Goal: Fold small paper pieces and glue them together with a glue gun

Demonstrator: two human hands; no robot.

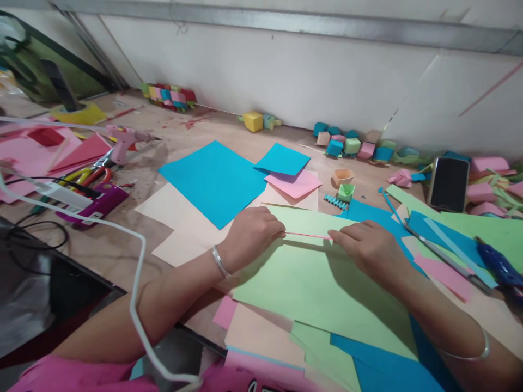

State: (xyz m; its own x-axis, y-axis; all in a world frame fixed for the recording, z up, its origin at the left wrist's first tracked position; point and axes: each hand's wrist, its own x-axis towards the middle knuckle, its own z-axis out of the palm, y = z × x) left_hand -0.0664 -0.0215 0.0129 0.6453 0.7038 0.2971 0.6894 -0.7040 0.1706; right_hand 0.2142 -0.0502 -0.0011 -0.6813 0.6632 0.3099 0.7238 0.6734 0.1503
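Note:
A thin pink strip [307, 234], seen edge-on, is stretched level between my two hands. Its left end is pinched in the fingers of my left hand [254, 235], and my right hand [370, 251] pinches the other end. Both hands are just above a large light green sheet [327, 296], casting shadows on it. Beyond them lie a big blue square of paper [216, 182], a smaller folded blue piece [284, 159] and a pink piece [294, 184]. A peach paper box [342, 176] and a green paper box [346, 192] stand past my right hand.
Pink glue gun [120, 142], purple stapler-like tool [96, 206] and scissors [104, 177] lie left. A white cable [141, 272] crosses my left forearm. Small paper cubes [351, 144] line the wall. A phone [448, 184] and blue-handled tool [496, 264] are right.

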